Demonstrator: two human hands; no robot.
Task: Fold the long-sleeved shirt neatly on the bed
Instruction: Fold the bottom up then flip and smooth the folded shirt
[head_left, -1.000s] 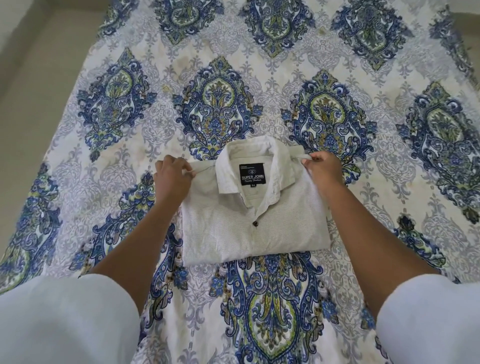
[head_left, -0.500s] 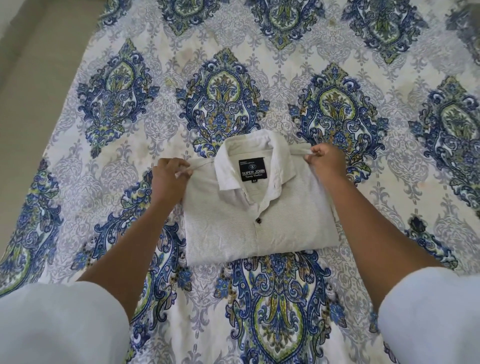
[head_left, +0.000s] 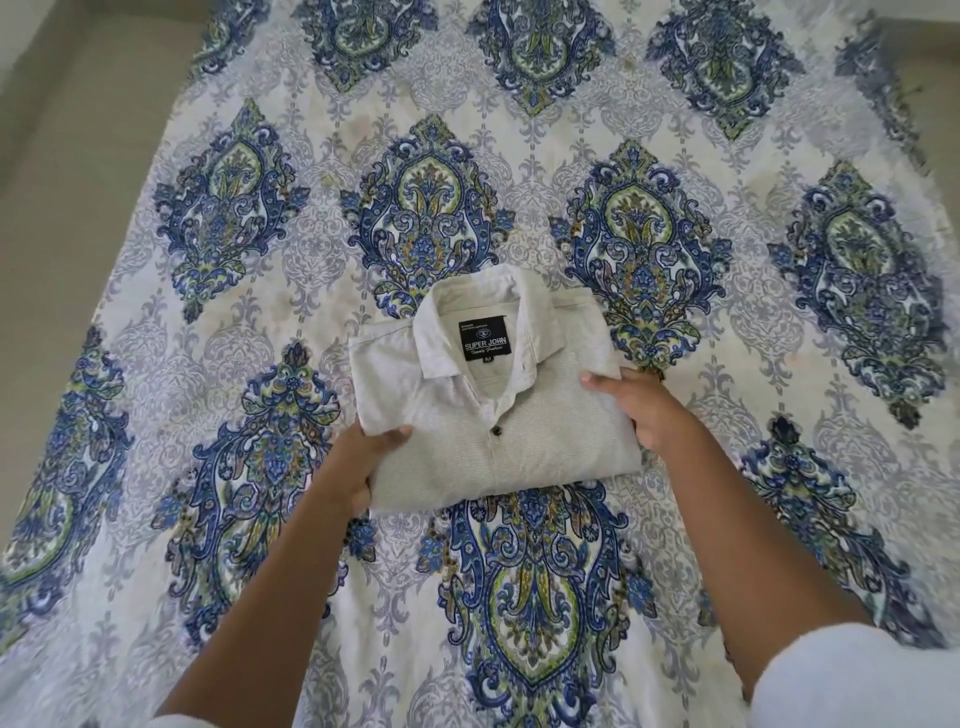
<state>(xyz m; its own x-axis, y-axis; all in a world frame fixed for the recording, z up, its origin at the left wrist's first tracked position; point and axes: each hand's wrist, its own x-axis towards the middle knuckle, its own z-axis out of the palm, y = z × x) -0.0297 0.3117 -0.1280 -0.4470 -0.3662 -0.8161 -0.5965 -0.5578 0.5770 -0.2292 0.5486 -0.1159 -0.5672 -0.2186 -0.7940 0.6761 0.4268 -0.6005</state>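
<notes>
On the left hand (head_left: 358, 467) I had the thumb (head_left: 396, 433) lying on top of the shirt (head_left: 519, 441), the other fingers tucked beneath its edge and hidden, which I judged to be a pinch. The right hand (head_left: 647, 410) held the opposite edge the same way, thumb over and fingers under. The shirt lay folded, collar (head_left: 441, 332) up, in the middle of the patterned bed (head_left: 208, 374). The risk I saw was that lifting by the edges alone would let the unsupported middle sag — layers folded underneath could slip loose and skew the collar.
</notes>
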